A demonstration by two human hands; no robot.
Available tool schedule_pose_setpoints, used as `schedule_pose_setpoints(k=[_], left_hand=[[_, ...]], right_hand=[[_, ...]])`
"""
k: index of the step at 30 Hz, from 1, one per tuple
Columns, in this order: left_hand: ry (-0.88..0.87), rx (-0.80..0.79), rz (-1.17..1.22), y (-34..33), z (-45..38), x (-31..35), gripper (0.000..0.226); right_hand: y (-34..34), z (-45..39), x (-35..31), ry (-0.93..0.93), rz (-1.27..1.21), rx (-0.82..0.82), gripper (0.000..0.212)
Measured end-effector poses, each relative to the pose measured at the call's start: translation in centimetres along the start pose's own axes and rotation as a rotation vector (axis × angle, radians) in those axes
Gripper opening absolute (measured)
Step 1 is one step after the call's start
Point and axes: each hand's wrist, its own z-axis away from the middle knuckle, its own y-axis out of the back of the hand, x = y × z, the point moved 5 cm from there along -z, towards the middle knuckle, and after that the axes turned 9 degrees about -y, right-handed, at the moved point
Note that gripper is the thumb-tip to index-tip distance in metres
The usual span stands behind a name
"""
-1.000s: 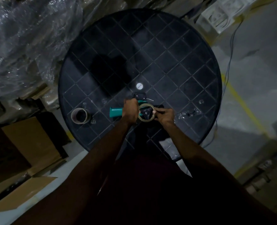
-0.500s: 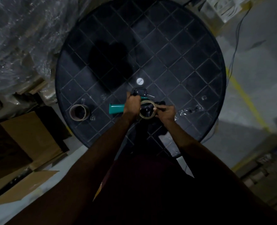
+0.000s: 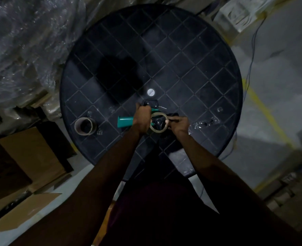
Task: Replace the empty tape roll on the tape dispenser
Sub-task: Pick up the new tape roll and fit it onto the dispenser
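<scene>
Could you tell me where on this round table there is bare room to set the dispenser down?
The far half of the table, beyond the white disc, is bare. So is the patch between the cardboard core and the teal handle. It is crowded around the dispenser, under both hands, and plastic scraps lie right of them.

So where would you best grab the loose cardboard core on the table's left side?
The cardboard core stands on end on the black table, open mouth up, apart from the tape dispenser. Come from above and pinch its rim, one finger inside the hollow, probably with the left hand, the nearer one.
</scene>
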Motion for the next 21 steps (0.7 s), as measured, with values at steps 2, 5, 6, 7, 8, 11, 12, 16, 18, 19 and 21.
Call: schedule_pose_setpoints(k=[2,5,6,7,8,11,12,16,18,19,21], left_hand=[[-0.013,-0.029,-0.006,0.1,0.2,0.1,0.017],[-0.049,-0.064,-0.032,0.4,0.3,0.0,0.029],[-0.070,-0.082,-0.048,0.4,0.4,0.0,0.034],[-0.099,-0.099,-0.071,0.2,0.5,-0.1,0.036],[-0.129,-0.105,-0.100,-0.2,0.8,-0.2,0.037],[-0.217,-0.115,-0.187,-1.0,2.6,-0.2,0.051],[-0.233,-0.122,-0.224,-1.2,3.4,-0.1,0.057],[-0.267,-0.082,-0.414,-1.7,5.1,0.3,0.053],[-0.266,-0.077,-0.480,-2.2,5.6,0.2,0.055],[-0.270,-0.071,-0.528,-2.5,5.8,0.2,0.056],[-0.268,-0.055,-0.607,-2.9,6.0,0.1,0.050]], right_hand=[[0.0,0.0,0.4,-0.003,-0.013,0.035,0.026],[-0.1,-0.8,1.3,0.035,0.072,0.103,0.020],[-0.2,-0.7,1.2,0.059,0.130,0.143,0.018],[-0.2,0.1,0.7,0.087,0.190,0.180,0.017],[-0.2,1.2,0.0,0.107,0.226,0.202,0.017],[-0.3,3.5,-0.9,0.145,0.234,0.210,0.023],[-0.4,3.6,-0.7,0.150,0.247,0.198,0.025],[-0.5,3.5,0.0,0.198,0.322,0.169,0.028],[-0.3,3.7,-0.1,0.227,0.348,0.156,0.030],[-0.2,4.1,-0.4,0.245,0.358,0.146,0.030],[-0.1,4.6,-0.8,0.277,0.357,0.141,0.032]])
